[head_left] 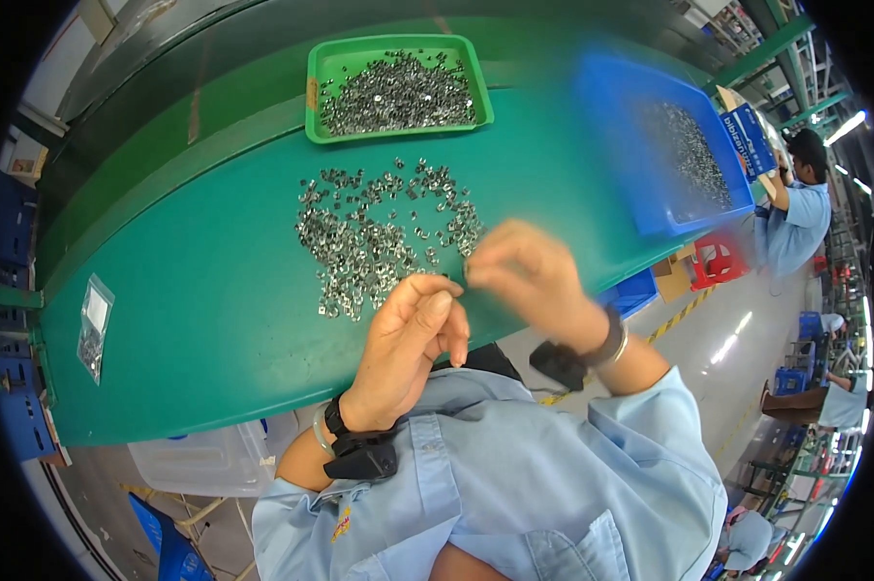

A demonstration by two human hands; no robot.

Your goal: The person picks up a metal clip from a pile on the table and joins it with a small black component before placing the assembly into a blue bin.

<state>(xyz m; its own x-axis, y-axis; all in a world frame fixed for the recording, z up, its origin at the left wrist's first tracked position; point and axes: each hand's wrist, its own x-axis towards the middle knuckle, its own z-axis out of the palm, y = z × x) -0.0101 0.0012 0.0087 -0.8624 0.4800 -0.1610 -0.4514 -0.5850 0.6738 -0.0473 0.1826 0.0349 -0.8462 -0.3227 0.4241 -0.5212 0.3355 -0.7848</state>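
Observation:
My left hand (410, 339) is in front of me over the near side of the green table, its thumb and forefinger pressed together. Whatever sits in that pinch is too small to name. Close to its fingertips, my right hand (534, 279) is pinched too and slightly blurred; a tiny dark bit shows at its fingertips, but its kind cannot be made out. Just beyond both hands, a loose spread of small shiny metal parts (359, 254) covers the middle of the table. Each wrist wears a dark band with a black device.
A green tray (313, 118) of similar metal parts stands at the back. To the right is a blue bin (640, 194) with more small parts. A clear plastic bag (94, 329) lies at the left. Beyond the table's right edge, a person (800, 208) stands by a blue box.

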